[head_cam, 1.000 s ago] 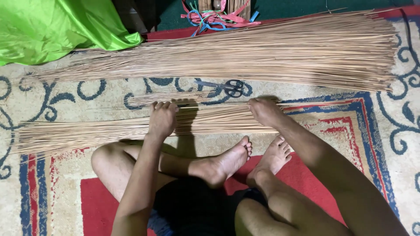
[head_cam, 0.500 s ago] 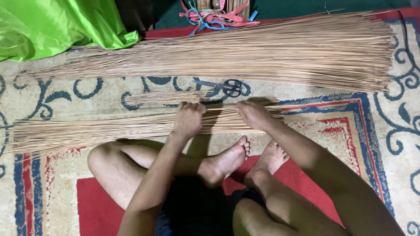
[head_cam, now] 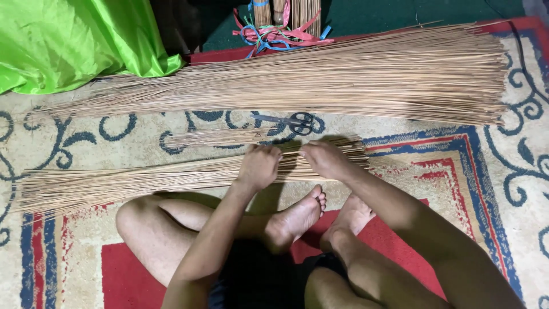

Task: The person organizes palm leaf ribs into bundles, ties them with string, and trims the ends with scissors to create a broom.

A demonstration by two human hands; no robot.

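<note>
1. Nearest the camera, at 6 o'clock, the person sits cross-legged on a red patch of the rug [head_cam: 503, 189], bare feet tucked just under the work.
2. The left hand [head_cam: 258, 166] rests palm-down on the near bundle of thin sticks [head_cam: 143, 182], fingers curled together and pressed onto the sticks; whether they close around any cannot be told.
3. The right hand [head_cam: 323, 158] lies just beside it toward 3 o'clock, fingers likewise bent together on top of the same bundle, knuckles up.
4. That near bundle lies flat on the rug with its long axis running 9 to 3 o'clock, slightly tilted so the 3 o'clock end sits farther away. Its tidy, squared end is by the hands near centre; its thin tips fan out toward 9 o'clock.
5. Just beyond the hands, toward 12 o'clock, a small loose tuft of sticks [head_cam: 217, 137] lies parallel, with black-handled scissors [head_cam: 291, 122] beside it, blades pointing to 9 o'clock.
6. Farther still, a much larger sheaf of sticks [head_cam: 343, 77] spans the frame along the same axis, thick end at 3 o'clock, tapering to 9.
7. The rug is cream with dark blue scrolls and red and blue borders.
8. At the far edge, a bright green cloth [head_cam: 63, 40] sits at 10 o'clock, and coloured ribbons [head_cam: 280, 34] around upright stick bundles at 12, on a dark green floor.
</note>
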